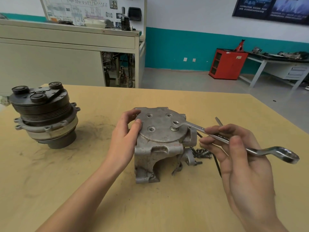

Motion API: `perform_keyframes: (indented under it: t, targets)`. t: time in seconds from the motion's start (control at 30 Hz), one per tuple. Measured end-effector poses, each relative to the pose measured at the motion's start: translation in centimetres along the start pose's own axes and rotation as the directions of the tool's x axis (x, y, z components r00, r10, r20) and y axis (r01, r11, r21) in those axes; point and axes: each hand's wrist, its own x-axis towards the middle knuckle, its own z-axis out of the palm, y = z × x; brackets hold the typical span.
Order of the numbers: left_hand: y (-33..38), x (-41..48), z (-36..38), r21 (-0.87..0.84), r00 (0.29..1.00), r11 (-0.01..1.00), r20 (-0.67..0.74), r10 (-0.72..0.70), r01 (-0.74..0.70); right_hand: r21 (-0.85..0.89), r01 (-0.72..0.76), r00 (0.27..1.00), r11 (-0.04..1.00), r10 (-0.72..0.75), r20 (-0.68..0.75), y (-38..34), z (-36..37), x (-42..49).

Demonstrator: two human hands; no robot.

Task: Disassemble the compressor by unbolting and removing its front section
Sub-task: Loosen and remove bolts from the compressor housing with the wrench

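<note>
At frame centre, the compressor body (160,141) is standing on the bench (167,206). The left hand (125,136) is gripping its upper left edge. The right hand (240,158) is pinching a ring spanner (234,139), whose far ring is sitting over a bolt (174,127) on the round top plate. The pulley section (44,113) is standing at the left, and loose bolts (202,152) are lying beside the body.

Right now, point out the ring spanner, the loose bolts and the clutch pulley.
ring spanner (217,136): head view, on its shank.
loose bolts (203,152): head view, middle of the pile.
clutch pulley (41,113): head view, on its grooved rim.
</note>
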Motion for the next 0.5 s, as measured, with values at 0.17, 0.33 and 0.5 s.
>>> perform_keyframes:
  t: [0.17, 0.33, 0.5]
  targets:
    - [0.1, 0.0, 0.0, -0.007, 1.000, 1.000, -0.003, -0.001, 0.001, -0.044, -0.016, 0.999, 0.999, 0.018, 0.046, 0.0, 0.2, -0.7]
    - [0.1, -0.1, 0.0, -0.006, 1.000, 1.000, -0.002, -0.002, 0.002, 0.174, -0.151, 0.988, 0.973, 0.151, 0.012, 0.5, -1.3, 1.4]
    - [0.1, 0.0, 0.0, -0.012, 1.000, 1.000, 0.002, 0.002, -0.002, 0.297, -0.492, 0.866, 0.818, 0.495, 0.069, 2.2, -2.3, 7.8]
